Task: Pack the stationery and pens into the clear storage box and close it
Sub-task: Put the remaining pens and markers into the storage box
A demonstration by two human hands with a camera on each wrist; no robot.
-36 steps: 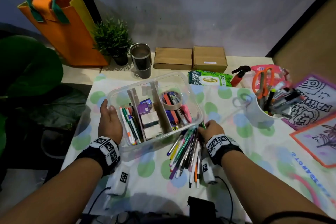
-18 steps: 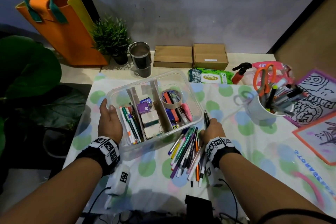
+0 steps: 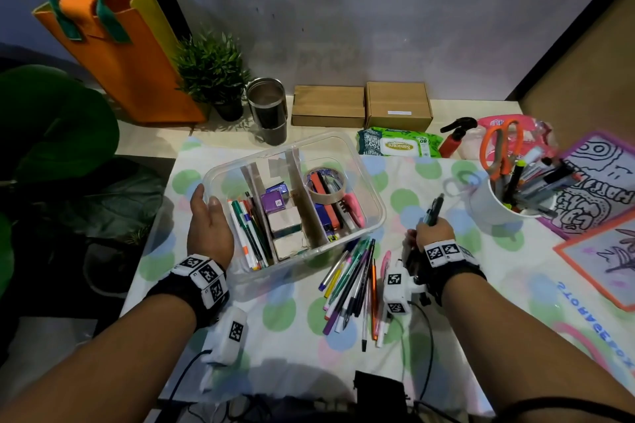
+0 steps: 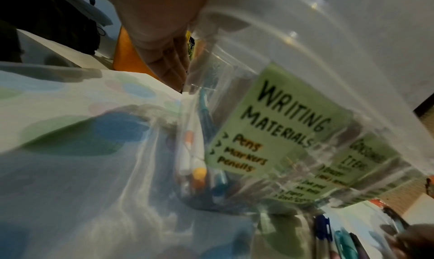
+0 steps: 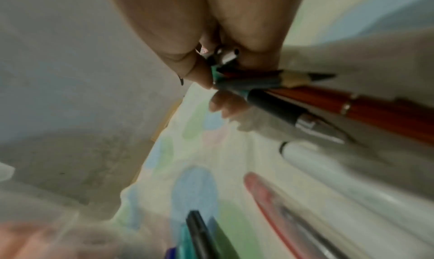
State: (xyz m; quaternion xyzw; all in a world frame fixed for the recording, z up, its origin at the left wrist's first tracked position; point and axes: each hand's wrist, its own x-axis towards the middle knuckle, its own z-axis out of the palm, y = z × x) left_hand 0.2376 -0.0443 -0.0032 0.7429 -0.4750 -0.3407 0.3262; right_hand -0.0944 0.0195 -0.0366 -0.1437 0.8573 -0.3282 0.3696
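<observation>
The clear storage box (image 3: 372, 189) stands mid-table without a lid on it. Dividers split it; markers, small boxes, a tape roll (image 3: 324, 184) and a pink cutter lie inside. My left hand (image 3: 206, 220) rests against its left wall, thumb at the rim, and its fingers (image 4: 169, 62) lie straight along the wall. A green "Writing materials" label (image 4: 270, 129) is on the box. My right hand (image 3: 427, 228) grips a few pens and a pencil (image 3: 433, 209), upright, to the right of the box. The same bundle (image 5: 281, 107) shows under my fingers. A pile of loose pens (image 3: 350, 285) lies before the box.
A white mug (image 3: 488, 206) with pens and orange scissors (image 3: 501, 148) stands at the right. Wet wipes (image 3: 398, 144), two cardboard boxes (image 3: 360, 106), a steel tumbler (image 3: 268, 113) and a plant line the back. Drawings (image 3: 591, 196) lie far right. A clear sheet, perhaps the lid (image 3: 161, 230), sticks out under the box.
My right hand has lifted a few pens out of the pile and moved right, away from the box. The left hand has stayed on the box.
</observation>
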